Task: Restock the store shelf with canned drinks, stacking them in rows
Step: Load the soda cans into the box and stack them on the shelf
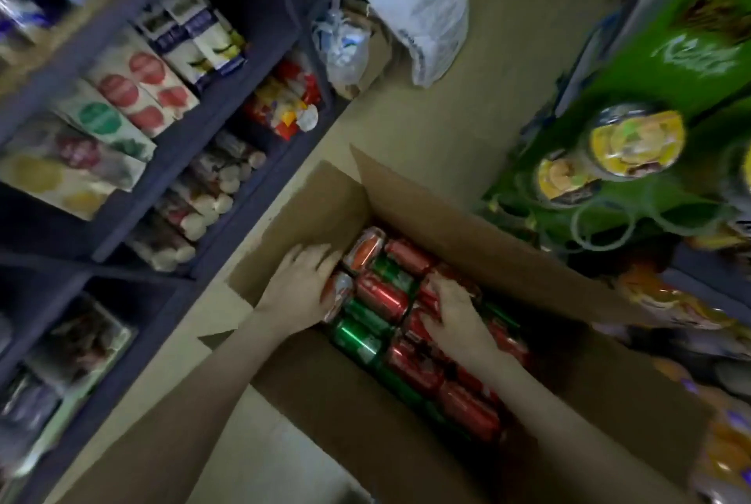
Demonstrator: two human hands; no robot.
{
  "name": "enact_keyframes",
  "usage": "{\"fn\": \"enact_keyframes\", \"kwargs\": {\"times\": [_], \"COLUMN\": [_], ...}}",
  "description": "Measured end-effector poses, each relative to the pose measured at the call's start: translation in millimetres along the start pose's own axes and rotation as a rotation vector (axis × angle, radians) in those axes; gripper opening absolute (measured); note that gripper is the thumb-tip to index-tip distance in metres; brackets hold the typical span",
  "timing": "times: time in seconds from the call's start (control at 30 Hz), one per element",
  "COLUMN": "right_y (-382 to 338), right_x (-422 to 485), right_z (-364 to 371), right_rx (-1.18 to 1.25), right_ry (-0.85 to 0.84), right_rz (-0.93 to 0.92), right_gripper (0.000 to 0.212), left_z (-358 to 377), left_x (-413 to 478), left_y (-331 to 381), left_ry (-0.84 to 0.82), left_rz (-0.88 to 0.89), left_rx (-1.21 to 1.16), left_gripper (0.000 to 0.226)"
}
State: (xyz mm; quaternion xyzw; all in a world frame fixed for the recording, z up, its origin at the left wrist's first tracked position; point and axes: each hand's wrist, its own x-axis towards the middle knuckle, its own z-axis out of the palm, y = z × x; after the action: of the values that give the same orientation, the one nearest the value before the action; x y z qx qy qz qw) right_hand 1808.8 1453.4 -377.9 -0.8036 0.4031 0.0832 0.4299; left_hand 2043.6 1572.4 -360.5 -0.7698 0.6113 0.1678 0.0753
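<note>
An open cardboard box sits on the floor, packed with red cans and green cans lying on their sides. My left hand reaches into the box's left edge and curls round an orange-red can there. My right hand lies over the red cans in the middle of the box, fingers curled on one red can. The picture is blurred, so the exact grips are hard to make out.
A dark blue shelf unit on the left holds cartons and packets. A green display stand with yellow-lidded cups rises on the right. White plastic bags lie on the beige floor beyond the box.
</note>
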Motion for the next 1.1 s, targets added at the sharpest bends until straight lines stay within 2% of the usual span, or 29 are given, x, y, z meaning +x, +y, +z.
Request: {"fn": "enact_keyframes", "kwargs": {"times": [0.17, 0.33, 0.43, 0.53, 0.63, 0.8, 0.93, 1.1], "right_y": [-16.9, -31.3, -38.2, -44.9, -48.0, -53.1, -59.4, -60.9], "right_x": [59.5, 105.2, 121.4, 135.5, 151.4, 158.6, 149.3, 117.1], "right_z": [68.9, 130.8, 166.4, 196.8, 216.5, 229.1, 206.5, 157.7], "right_rx": [-0.149, -0.293, -0.349, -0.51, -0.627, -0.565, -0.407, -0.18], "right_ry": [-0.061, -0.165, -0.192, -0.184, -0.187, -0.184, -0.207, -0.089], "right_rz": [-0.165, -0.352, -0.337, -0.253, -0.14, -0.063, -0.076, -0.143], "right_gripper": [0.073, 0.081, 0.09, 0.1, 0.095, 0.082, 0.085, 0.098], "left_z": [37.9, 73.7, 83.5, 89.9, 94.9, 97.0, 93.3, 78.7], "left_x": [-8.9, -15.7, -9.0, -4.0, -2.3, -1.6, 0.1, -2.7], "left_y": [-41.0, -71.3, -80.0, -81.3, -84.8, -85.6, -84.8, -82.5], "left_ry": [0.012, 0.101, 0.183, 0.261, 0.299, 0.309, 0.286, 0.204], "left_rz": [-0.024, 0.044, 0.031, 0.021, 0.032, 0.025, 0.023, 0.034], "left_rx": [0.058, 0.19, 0.204, 0.194, 0.16, 0.105, 0.092, 0.033], "left_gripper": [0.067, 0.073, 0.072, 0.074, 0.075, 0.07, 0.074, 0.074]}}
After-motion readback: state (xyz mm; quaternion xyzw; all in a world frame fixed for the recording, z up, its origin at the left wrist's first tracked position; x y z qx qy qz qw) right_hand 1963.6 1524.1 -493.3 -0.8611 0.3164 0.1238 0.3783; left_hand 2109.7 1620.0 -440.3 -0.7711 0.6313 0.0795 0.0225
